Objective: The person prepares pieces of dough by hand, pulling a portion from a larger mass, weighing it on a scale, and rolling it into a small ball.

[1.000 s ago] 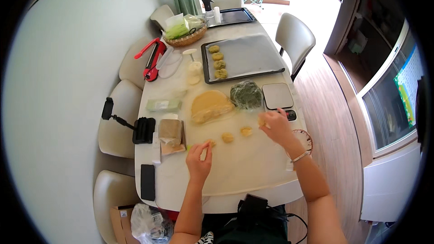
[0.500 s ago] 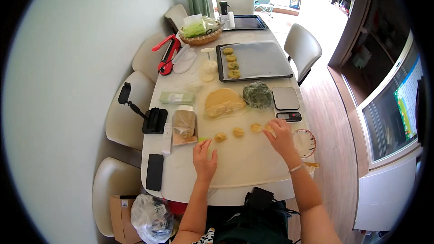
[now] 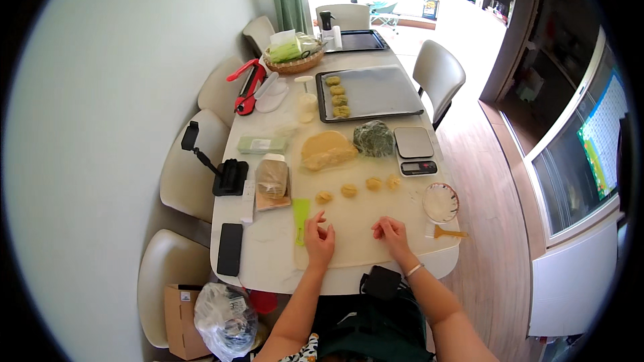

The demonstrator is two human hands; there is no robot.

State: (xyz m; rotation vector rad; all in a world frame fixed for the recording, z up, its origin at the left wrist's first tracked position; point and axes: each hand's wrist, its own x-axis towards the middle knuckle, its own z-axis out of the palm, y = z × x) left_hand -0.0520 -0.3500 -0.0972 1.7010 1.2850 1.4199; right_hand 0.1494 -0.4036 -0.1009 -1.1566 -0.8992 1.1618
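Observation:
A row of several small yellow dough pieces [image 3: 349, 191] lies across the cream mat [image 3: 355, 238]. My left hand [image 3: 320, 241] hovers over the mat with thumb and fingers apart, holding nothing, beside a flat lime-green scraper [image 3: 301, 221]. Over the mat below the row, my right hand [image 3: 392, 233] has its fingers curled in, and nothing shows in them. Behind the row sit a large yellow dough mass [image 3: 327, 150] under clear film and a dark green mass [image 3: 373, 139] in plastic wrap.
A lined baking tray [image 3: 376, 94] holds several greenish-yellow pieces along its left side. On the right are a kitchen scale [image 3: 414, 144], a patterned bowl [image 3: 441, 202] and a brush [image 3: 449, 232]. A phone [image 3: 230, 249], a phone stand [image 3: 230, 175] and a wrapped packet [image 3: 272, 179] lie left.
My right hand has let go of the rightmost dough piece and drawn back toward me and left. My left hand has moved slightly right and nearer, uncovering the scraper. The view has shifted a little.

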